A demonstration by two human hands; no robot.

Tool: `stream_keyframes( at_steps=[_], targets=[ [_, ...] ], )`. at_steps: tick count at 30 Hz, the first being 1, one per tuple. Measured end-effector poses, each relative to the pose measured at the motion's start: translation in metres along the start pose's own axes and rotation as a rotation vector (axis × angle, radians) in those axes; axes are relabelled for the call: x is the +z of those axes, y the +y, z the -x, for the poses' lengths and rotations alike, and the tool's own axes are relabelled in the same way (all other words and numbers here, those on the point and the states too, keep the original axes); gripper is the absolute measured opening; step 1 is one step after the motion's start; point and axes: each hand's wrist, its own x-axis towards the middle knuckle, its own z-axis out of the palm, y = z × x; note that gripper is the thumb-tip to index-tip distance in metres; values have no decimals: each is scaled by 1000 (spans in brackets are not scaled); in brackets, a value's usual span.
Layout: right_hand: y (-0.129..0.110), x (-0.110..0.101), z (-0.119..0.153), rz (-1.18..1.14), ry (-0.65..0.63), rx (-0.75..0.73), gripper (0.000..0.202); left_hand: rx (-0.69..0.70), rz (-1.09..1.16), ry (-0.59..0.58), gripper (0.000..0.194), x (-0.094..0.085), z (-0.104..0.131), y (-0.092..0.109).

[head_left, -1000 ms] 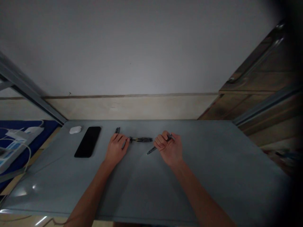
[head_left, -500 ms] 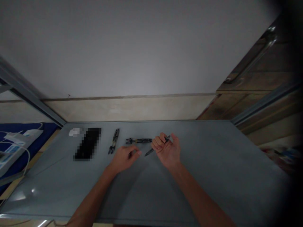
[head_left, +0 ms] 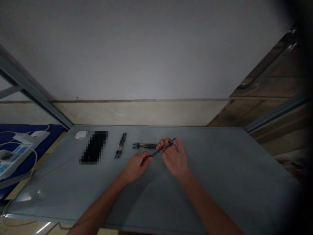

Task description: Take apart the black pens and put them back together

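Note:
A slim dark stick-like piece [head_left: 158, 151] slants across both hands above the grey table; its exact kind is too small to make out. My left hand [head_left: 137, 166] pinches its lower left end between thumb and fingers, and a dark bit shows within that grip. Palm up, my right hand [head_left: 174, 158] holds the other part against its curled fingers, thumb raised beside the upper tip. Just behind the hands lies a dark slender piece with a forked end [head_left: 144, 146], partly hidden by the right fingers. A similar forked piece [head_left: 120, 145] rests further left, lying obliquely.
The grey tabletop [head_left: 220, 182] has metal posts at its back corners and a pale wall behind. On its left lie a blurred-out black rectangle [head_left: 94, 147] and a small white item [head_left: 81, 134]. Beyond the left edge are a white power strip [head_left: 24, 150] and cables.
My left hand has moved right and now grips the lower end of the slim piece, which earlier stuck out free from my right hand. The right fingers have loosened somewhat. The view has shifted slightly.

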Motion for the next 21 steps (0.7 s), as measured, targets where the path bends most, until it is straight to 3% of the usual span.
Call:
stream_keyframes(
  at_steps=[3,7,12,17,21],
  targets=[
    [2,-6,-5,72,91,-25,20,-8,-16,55,27,-8,-2,-3],
    [6,-9,-7,294,149,-180,25,-30,17,144,29,-18,-3,-10],
    [7,-9,-5,668,176,-311,30,-120,310,271,34,-30,-4,-15],
    [1,-8,0,1195,-11,-247,39,-221,689,497,41,-41,-5,-21],
    [11,-6,4,1359,-202,-74,33,-250,809,607,42,-47,-5,-28]
  ],
)
